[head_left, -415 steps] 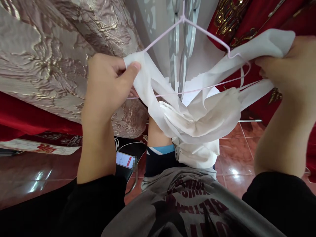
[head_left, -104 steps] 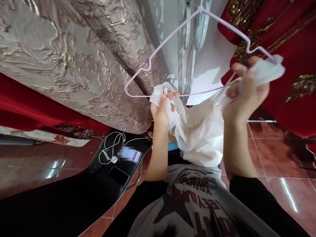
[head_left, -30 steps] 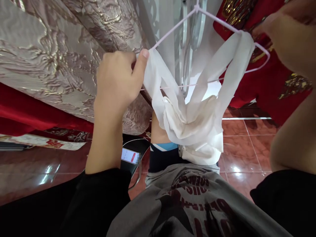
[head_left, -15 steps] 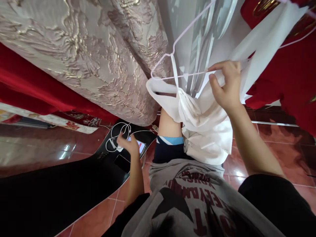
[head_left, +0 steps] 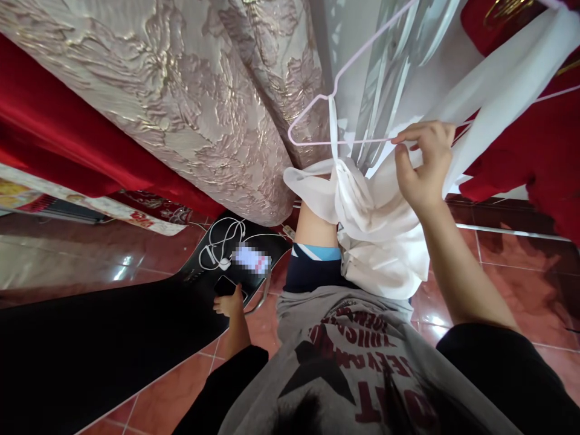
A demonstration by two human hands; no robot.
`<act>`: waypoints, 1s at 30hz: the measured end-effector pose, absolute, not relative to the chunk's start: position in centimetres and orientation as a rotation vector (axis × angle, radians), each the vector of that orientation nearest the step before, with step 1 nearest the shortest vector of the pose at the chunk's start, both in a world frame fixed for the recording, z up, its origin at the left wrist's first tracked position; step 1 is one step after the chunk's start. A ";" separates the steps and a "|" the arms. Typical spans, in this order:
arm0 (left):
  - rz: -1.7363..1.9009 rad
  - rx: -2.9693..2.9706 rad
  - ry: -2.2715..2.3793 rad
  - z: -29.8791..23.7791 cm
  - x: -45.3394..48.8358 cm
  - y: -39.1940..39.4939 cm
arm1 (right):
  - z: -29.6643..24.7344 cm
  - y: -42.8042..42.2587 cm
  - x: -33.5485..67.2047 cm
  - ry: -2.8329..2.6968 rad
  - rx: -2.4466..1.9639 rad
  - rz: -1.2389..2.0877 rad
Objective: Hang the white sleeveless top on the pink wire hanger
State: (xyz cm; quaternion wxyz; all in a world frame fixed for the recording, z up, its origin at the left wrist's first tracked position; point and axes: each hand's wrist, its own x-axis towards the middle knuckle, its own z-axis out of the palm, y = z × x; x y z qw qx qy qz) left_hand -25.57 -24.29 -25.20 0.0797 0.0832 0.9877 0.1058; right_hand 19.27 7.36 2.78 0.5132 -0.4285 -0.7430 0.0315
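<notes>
My right hand (head_left: 426,163) is closed in a pinch on the lower bar of a pale pink clothes hanger (head_left: 312,144). A white garment (head_left: 385,217) hangs by a thin strap from the hanger and drapes over my lap. My left hand (head_left: 229,302) is at the near edge of a dark-screened phone (head_left: 225,284) lying on a black bench, its thumb and fingers closed around that edge. Beyond it lies a second phone (head_left: 252,260) with a lit, blurred screen. A white charging cable (head_left: 212,254) is coiled beside the phones.
The black bench (head_left: 136,326) runs along my left. Cream brocade cloth (head_left: 190,109) and red fabric (head_left: 67,127) hang in front and to the left. More red cloth (head_left: 521,139) hangs on the right. Reddish tiles (head_left: 167,386) cover the floor.
My left hand has come down from above the white cable and lit phone to the dark phone, taking hold of its edge. My right hand keeps its pinch on the hanger.
</notes>
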 end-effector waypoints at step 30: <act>0.330 -0.219 2.860 -23.1 -24.6 -22.1 | 2.3 7.1 19.3 -1.749 -1.089 0.130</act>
